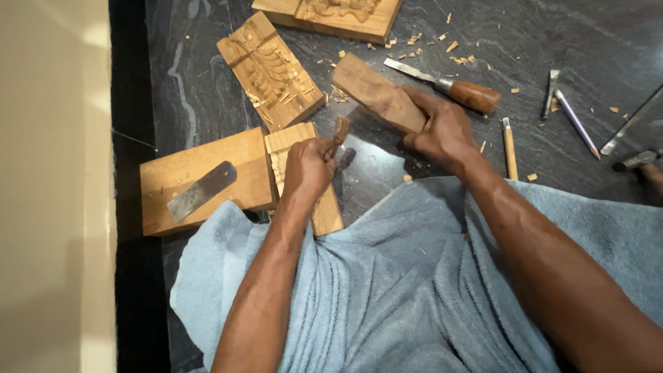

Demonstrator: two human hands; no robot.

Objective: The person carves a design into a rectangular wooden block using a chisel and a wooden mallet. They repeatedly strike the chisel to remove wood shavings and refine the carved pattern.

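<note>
No packages, labels or signs anywhere in this shot, just wood and tools on a dark marbled floor (207,90).

Left hand (307,168) has its fingers curled tight around a small chisel (339,132), brown handle poking up out of the fist. It sits over a narrow pale strip (324,207) that runs toward the lap and looks lightly carved at its far end. Right hand (442,131) is wrapped shut around a wooden mallet (376,93), a plain brown block angled up to the far left, just right of the chisel.

Left of the strip is a plain board (200,166) with a flat metal blade (201,191) lying on it. Further off is a carved panel (271,70) with a leafy pattern cut in, and another panel (331,15) at the far edge, half out of frame.

On the right, a bigger chisel with a round brown handle (452,86) lies just beyond the right hand, then a thin yellow-handled tool (510,148), a purple pencil (577,124), and some metal bits. Chips (442,45) scattered around. A blue towel (387,290) covers the lap, near side.
</note>
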